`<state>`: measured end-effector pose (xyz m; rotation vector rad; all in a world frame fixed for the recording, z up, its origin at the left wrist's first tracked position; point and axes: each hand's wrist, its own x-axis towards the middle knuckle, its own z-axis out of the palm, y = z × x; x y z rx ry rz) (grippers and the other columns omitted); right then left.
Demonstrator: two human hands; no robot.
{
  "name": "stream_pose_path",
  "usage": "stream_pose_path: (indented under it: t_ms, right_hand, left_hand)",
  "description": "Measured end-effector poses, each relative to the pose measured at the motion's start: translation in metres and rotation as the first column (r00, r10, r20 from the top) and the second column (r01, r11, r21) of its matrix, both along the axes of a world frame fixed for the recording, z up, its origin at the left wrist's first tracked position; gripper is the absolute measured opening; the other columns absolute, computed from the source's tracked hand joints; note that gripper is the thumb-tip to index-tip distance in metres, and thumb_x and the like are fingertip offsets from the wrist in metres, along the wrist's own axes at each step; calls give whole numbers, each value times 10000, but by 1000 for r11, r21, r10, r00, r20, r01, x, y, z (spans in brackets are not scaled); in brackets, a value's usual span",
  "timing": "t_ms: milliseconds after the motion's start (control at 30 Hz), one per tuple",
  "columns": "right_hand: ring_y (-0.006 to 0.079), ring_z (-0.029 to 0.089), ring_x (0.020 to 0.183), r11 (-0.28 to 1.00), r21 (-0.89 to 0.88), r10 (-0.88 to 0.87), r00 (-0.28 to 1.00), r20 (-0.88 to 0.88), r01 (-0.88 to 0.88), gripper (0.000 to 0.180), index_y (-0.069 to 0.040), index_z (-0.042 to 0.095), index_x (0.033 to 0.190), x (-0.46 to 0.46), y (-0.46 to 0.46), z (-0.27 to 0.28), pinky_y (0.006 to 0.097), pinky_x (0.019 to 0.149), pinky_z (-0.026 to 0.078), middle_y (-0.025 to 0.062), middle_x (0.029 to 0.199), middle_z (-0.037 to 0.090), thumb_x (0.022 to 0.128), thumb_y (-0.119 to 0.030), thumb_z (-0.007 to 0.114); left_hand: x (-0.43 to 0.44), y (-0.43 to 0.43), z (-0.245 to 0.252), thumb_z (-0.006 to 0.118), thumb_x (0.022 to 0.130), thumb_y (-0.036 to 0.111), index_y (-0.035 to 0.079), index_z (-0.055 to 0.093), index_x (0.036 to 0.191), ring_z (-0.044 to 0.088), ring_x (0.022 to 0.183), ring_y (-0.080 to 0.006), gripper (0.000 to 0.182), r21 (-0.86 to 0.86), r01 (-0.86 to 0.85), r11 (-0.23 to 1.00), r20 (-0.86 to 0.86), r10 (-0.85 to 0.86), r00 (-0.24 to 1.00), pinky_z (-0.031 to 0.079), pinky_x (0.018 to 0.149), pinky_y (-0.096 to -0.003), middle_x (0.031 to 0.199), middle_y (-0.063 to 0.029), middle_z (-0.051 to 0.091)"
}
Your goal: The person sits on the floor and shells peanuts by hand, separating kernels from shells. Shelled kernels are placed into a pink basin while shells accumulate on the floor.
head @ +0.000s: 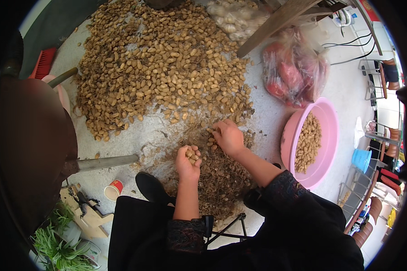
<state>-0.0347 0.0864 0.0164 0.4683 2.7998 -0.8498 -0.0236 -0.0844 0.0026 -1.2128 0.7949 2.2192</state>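
Note:
Unshelled peanuts with soil and roots lie in a wide pile on the grey floor. My left hand is curled around several peanuts, which show between its fingers. Beyond it on the right, my right hand is at the near edge of the pile, its fingertips against a few peanuts; whether it grips any of them is hard to tell. Below both hands lies a heap of dry roots and plant debris, between my black shoes. To the right stands a pink plastic basin, tilted in view, with many peanuts inside.
Clear plastic bags with red contents sit near a wooden leg. At the left are a red brush, a dark round piece of furniture with legs, a paper cup and potted plants. Chairs line the far right.

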Motion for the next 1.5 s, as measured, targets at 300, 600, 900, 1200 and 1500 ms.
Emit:
stream_pose_path:
  t_ms: [300,600,900,1200,1500]
  right_hand:
    - [318,564,895,982,-159,108,994,4,-106,187,-84,627,921,-2,-7,-14,412,824,449,89,875,595,761,-133,710]
    - [220,582,755,839,-544,-39,998,-58,1,191,-52,618,953,23,-24,17,336,672,485,58,759,580,773,-38,681]
    - [209,609,707,907,-414,71,997,-36,-79,230,-36,609,1040,26,-26,22,320,634,498,80,778,617,818,-67,658]
    - [316,622,733,940,-250,180,960,-216,-233,120,-23,626,875,29,-27,22,396,647,503,131,777,635,843,-137,646]
    - [339,621,759,951,-301,82,996,43,-66,150,-36,608,850,37,-32,25,416,670,495,152,819,637,896,-176,576]
  left_hand:
    - [-1,7,5,639,922,257,101,618,945,488,585,-105,159,-261,243,934,-18,-257,966,331,451,-252,718,8,534]
    - [2,12,7,631,927,218,46,623,990,465,563,-60,183,-295,393,871,-187,-456,870,339,460,-237,694,23,536]
    - [13,16,1,601,947,227,51,602,903,426,562,-51,181,-392,319,863,-272,-440,856,340,492,-238,672,27,508]
    - [8,13,8,616,939,286,54,616,934,410,555,-49,232,-484,286,827,-185,-416,890,345,478,-254,696,26,518]
    - [12,11,3,634,926,277,39,648,954,432,612,-61,240,-627,339,701,-220,-577,786,368,534,-270,726,27,533]
